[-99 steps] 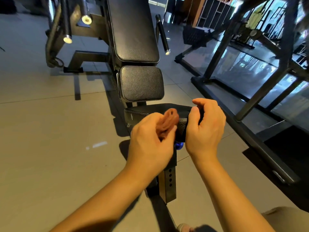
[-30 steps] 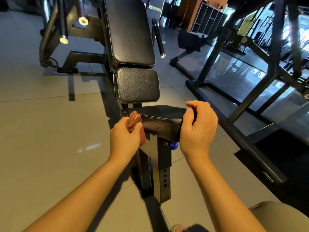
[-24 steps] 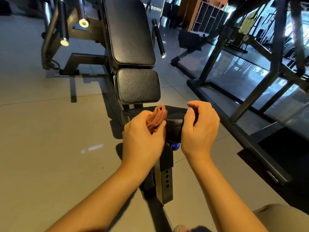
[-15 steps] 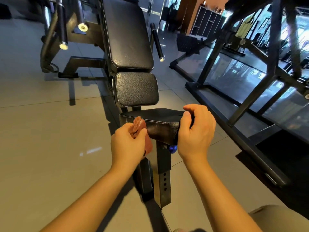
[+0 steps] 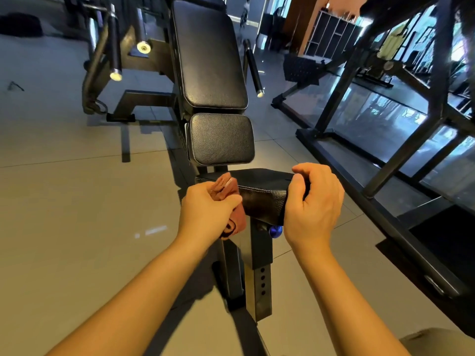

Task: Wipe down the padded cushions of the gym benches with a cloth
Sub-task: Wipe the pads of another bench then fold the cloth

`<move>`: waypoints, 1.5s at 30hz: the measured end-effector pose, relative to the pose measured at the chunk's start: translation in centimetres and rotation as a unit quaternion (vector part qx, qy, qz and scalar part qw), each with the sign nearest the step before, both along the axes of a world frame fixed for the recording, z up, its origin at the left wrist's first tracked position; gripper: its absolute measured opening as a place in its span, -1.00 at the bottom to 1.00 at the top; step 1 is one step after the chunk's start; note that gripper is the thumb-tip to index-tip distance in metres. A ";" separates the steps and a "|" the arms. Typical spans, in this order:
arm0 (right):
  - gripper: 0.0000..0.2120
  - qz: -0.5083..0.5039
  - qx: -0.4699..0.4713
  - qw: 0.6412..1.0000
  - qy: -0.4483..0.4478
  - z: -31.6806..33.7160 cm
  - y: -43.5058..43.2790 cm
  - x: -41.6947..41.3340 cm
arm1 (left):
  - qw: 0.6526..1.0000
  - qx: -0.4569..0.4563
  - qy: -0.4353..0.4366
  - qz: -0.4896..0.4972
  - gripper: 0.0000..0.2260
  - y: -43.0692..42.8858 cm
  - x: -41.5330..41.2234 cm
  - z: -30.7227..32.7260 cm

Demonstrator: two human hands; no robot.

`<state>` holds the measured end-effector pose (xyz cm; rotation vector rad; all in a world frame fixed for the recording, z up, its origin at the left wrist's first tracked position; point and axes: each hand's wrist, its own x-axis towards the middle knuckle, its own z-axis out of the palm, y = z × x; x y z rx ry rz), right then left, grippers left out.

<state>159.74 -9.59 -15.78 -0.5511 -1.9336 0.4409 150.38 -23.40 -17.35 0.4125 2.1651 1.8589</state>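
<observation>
Mid-wipe, seemingly: left hand (image 5: 208, 210) clutches the crumpled rust-brown cloth (image 5: 225, 186) against the small black leather pad (image 5: 262, 195), right hand (image 5: 314, 204) gripping its end; sweep across next.

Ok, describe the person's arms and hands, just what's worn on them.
The left forearm and right forearm are bare to the frame's edge, with no sleeves in view. The left hand and right hand wear no gloves, and no watch, ring or wristband shows on either.
</observation>
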 end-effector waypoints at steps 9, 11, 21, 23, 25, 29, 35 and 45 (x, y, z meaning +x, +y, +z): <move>-0.75 -0.011 -0.001 1.000 0.005 -0.1 -0.1 -0.2 | 0.999 0.010 0.035 -0.012 -0.84 0.0 -1.3 -0.3; -0.77 -0.010 -0.002 1.000 0.004 -0.2 -0.2 -0.1 | 1.000 0.003 -0.012 0.009 -0.80 -0.2 -1.8 -1.0; -0.77 -0.014 0.006 1.000 -0.004 -0.1 0.0 -0.2 | 0.994 0.000 0.107 0.003 -0.83 0.4 -1.8 -1.5; -0.75 -0.014 0.004 1.000 -0.011 0.0 0.0 -0.1 | 0.999 -0.025 0.023 0.029 -0.82 0.2 -3.5 -3.0; -0.70 -0.017 -0.008 1.000 -0.013 0.0 -0.1 0.0 | 0.999 -0.034 0.005 0.038 -0.81 0.2 -3.8 -3.4; -0.66 -0.070 -0.041 0.996 -0.036 0.0 -1.5 -0.5 | 0.993 0.008 0.117 -0.010 -0.84 0.1 -0.2 -0.4; -0.53 -0.110 -0.037 0.990 -0.079 -0.3 -3.0 -0.8 | 0.994 0.038 0.101 0.006 -0.79 0.6 -1.3 -0.9; -0.49 -0.126 -0.039 0.988 -0.076 -0.3 -3.3 -0.6 | 0.997 0.046 -0.060 -0.002 -0.72 -0.3 -0.5 -0.8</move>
